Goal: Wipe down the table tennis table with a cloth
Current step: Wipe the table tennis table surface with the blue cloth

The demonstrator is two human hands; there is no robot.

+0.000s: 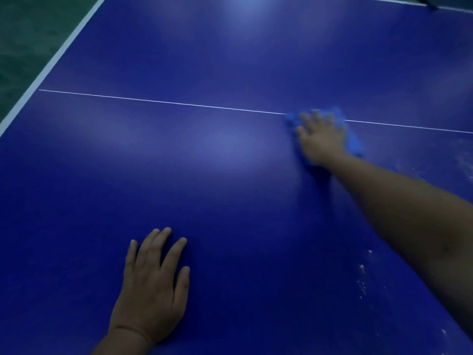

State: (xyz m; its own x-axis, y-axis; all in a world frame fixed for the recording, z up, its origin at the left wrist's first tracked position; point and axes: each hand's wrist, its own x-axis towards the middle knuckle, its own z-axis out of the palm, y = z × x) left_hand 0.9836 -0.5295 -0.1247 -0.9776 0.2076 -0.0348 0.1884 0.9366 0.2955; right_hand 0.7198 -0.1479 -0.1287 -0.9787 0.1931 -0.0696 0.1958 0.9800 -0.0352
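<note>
While the left hand [151, 285] lies flat with fingers spread on the table tennis table [204, 188], holding nothing and probably bracing the lean forward, the right hand [320, 139] reaches far ahead, fingers extended, palm pressing the blue cloth [354, 140] onto the surface. The cloth sits under that palm, across the thin white centre line [166, 101]. White specks [362, 278] remain beside the right forearm, likely unwiped.

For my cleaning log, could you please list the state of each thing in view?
Table: white specks on its right part.
Cloth: flat on table, under right hand.
Right hand: fingers spread, pressing cloth.
Left hand: flat on table, holding nothing.
</note>
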